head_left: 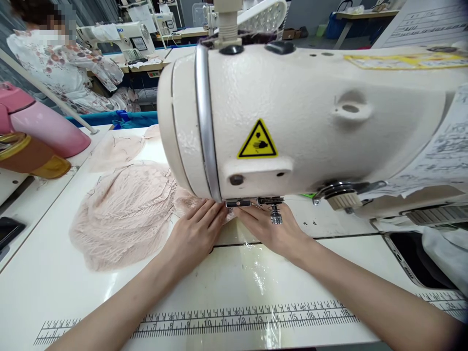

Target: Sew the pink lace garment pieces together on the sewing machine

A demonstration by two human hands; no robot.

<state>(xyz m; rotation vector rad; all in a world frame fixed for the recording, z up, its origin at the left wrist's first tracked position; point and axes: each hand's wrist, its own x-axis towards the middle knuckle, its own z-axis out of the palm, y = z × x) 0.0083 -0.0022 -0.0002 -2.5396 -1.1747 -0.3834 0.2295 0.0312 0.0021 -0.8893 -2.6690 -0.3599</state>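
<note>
A pale pink lace fabric piece [186,200] runs under the head of a cream sewing machine [278,107]. My left hand [199,226] lies flat on this lace, its fingers stretched toward the needle area. From the other side my right hand [274,229] reaches below the machine head, fingers extended; the machine's parts cover some of them. Both hands' fingertips come close together by the presser foot area, which is mostly hidden. Left of my left hand spreads a gathered heap of pink lace [124,214], with loose dark threads on it.
A pink bottle [47,122] and a brown cup [32,153] stand at the left. A phone [419,256] and grey cloth [448,253] lie right. A printed ruler [219,319] crosses the front. A co-worker [69,68] sits behind, near another sewing machine [120,39].
</note>
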